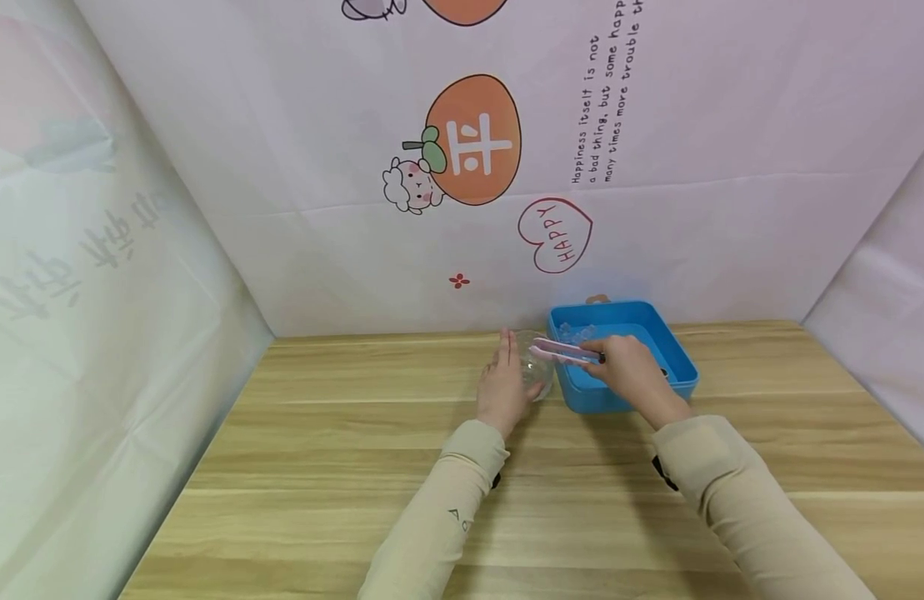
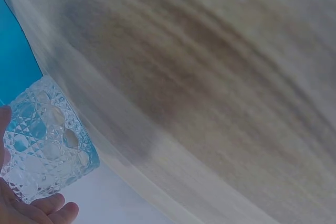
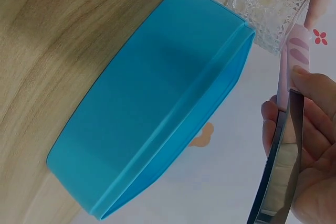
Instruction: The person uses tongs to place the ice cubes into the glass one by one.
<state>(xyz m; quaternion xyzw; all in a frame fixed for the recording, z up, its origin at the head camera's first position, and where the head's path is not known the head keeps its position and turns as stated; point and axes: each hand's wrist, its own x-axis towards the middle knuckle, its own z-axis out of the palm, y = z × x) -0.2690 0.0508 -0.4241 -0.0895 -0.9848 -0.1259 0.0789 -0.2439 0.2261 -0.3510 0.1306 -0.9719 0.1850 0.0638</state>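
Left hand (image 1: 502,387) has a cut-glass tumbler (image 1: 535,367) gripped, right hand (image 1: 628,369)'s pinching pink tongs (image 3: 298,48), blue bin (image 1: 592,398) just below that one.

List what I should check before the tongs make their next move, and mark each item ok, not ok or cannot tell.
1. Glass steadied: ok, the left hand holds its side.
2. Tongs in grip: ok, the right hand holds them.
3. Tong tips lined up with the glass: ok, they appear at its mouth in the head view.
4. A piece between the tips: cannot tell, too small to make out.
5. Clear pieces in the blue box: ok, some lie at its far left.
6. Gap between glass and box: cannot tell, they sit side by side but contact is unclear.
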